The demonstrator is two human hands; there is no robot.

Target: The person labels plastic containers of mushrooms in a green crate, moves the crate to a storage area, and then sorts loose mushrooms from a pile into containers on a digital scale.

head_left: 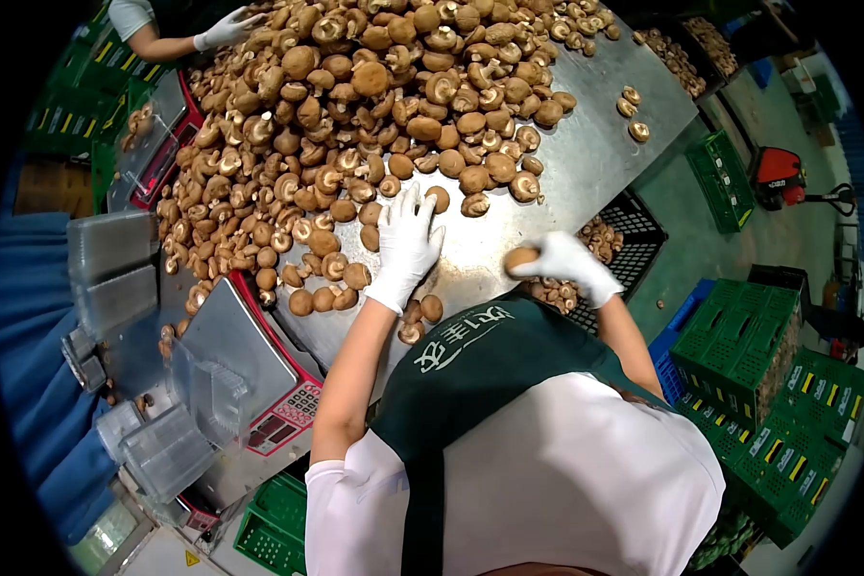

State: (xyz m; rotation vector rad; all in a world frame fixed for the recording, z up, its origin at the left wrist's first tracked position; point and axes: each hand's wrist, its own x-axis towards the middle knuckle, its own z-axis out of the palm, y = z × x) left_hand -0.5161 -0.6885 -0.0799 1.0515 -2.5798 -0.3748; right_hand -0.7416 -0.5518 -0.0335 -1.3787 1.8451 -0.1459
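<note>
A large heap of brown mushrooms [370,79] covers much of the metal table [595,125]. My left hand [408,240], in a white glove, lies at the heap's near edge with its fingers spread, beside a single mushroom [437,200] by its fingertips. White-gloved too, my right hand [571,267] grips a mushroom [520,260] between thumb and fingers at the table's near right edge. Under that edge, a black crate [643,240] holds more mushrooms. Two mushrooms [420,309] sit near my left wrist, by the apron.
A scale [235,355] with clear plastic trays [168,451] stands at the left. At upper left a co-worker's gloved hand [228,31] touches the heap. Green crates [739,336] are stacked at the right, with a red pallet jack [780,177] behind.
</note>
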